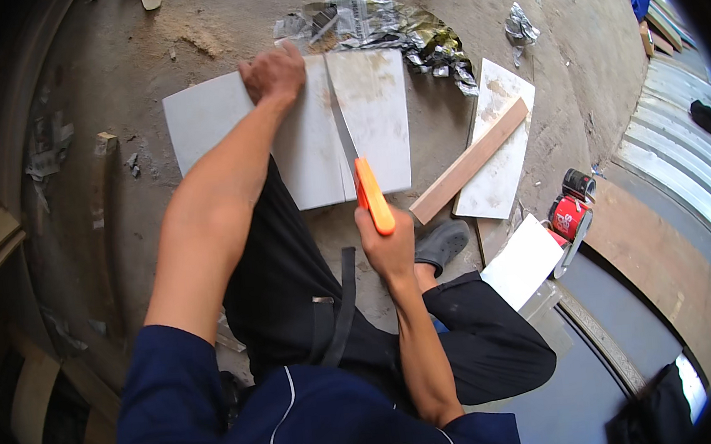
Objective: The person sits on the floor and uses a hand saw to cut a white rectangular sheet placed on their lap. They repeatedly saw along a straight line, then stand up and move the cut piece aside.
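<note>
My right hand (389,244) is wrapped around the orange handle of a handsaw (375,199). Its long, thin blade points away from me and lies over a white board (377,128) on the ground in front of me. A straight line runs from the blade toward the board's near edge; whether it is a cut right through, I cannot tell. At the far edge, my left hand (273,74) presses on the board with curled fingers, their tips partly hidden. Brown smudges mark the board's right part.
Crumpled foil wrapping (382,24) lies beyond the board. To the right, a wooden strip (472,158) rests across another white piece (494,178). Nearer are a red can (568,215), a white sheet (522,263) and my grey shoe (443,247). Corrugated metal (670,139) lies far right.
</note>
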Tool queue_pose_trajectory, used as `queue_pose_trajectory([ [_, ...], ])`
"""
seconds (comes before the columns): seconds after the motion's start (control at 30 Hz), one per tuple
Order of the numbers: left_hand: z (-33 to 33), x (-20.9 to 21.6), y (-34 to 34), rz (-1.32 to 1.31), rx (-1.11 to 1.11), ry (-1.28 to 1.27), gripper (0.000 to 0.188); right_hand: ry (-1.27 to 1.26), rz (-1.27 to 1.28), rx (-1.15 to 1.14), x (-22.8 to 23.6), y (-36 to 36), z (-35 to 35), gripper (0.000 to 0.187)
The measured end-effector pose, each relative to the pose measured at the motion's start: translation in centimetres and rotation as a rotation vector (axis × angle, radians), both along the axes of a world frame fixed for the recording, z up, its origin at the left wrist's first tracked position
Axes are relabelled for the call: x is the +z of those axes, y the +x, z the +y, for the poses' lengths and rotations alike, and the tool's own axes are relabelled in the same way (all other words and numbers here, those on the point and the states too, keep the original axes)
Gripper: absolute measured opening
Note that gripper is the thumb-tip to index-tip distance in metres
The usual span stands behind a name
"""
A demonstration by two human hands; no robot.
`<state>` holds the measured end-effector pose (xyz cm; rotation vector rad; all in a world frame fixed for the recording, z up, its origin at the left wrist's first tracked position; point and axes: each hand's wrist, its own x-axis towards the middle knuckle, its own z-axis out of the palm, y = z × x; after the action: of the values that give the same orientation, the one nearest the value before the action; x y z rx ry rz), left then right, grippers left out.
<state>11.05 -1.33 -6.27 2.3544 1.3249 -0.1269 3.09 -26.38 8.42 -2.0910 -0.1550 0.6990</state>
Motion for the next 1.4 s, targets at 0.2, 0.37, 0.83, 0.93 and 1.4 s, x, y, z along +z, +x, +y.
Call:
queue_pose_trajectory([
  [0.2,-1.3,-1.5,-0.7,-0.095,-0.07,0.071,0.058,-0.039,0.08,-0.034,4.1,-3.8,-2.6,0.021],
  [0.37,-1.1,-0.6,-0.8,0.013,-0.018,0.027,0.058,0.012,0.049,0.011,3.8,-3.2,-2.6,0.023],
  [0.83,1.3,0.5,-0.5,0.012,-0.019,-0.153,0.061,0.08,-0.164,0.1,2.2,2.0,-3.0,0.022],
  [0.93,1.8,0.8,-2.2,0.085,-0.064,-0.117,0.063,0.107,-0.221,0.11,1.9,1.9,-2.3,0.021],
  [1.4,-0.2,0.9,-1.6,0.044,0.099,-0.07,0.082,0.002,-0.307,0.157,4.0,2.6,0.0,0.025],
])
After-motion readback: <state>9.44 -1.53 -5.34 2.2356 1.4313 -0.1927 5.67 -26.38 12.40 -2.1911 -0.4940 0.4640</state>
